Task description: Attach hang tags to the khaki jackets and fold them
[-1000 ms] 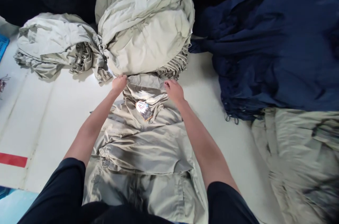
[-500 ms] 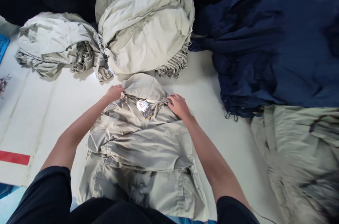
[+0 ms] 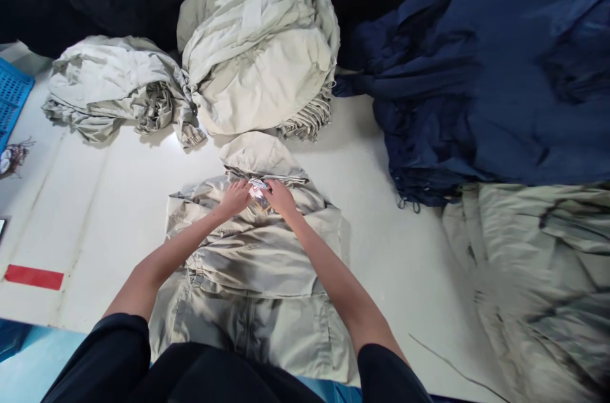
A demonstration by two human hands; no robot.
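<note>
White table (image 3: 95,231): a khaki jacket (image 3: 252,263) lies flat at centre, hood pointing away from the person. Beyond the jacket, a heap of pale clothes (image 3: 260,53); right of it, a heap of navy clothes (image 3: 476,85); far left of it, a blue crate (image 3: 12,98). Left hand (image 3: 234,198) and right hand (image 3: 281,198) sit close together at the collar, narrowed around a paper tag (image 3: 258,193) — grip cannot be told.

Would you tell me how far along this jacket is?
Partly along, it seems. Done: the beige jacket lies flat on the white table, hood at the top, folded across its middle. In hand: the left hand and right hand are at the hang tag on the collar. Left: perhaps the beige heap and navy heap alongside.
</note>
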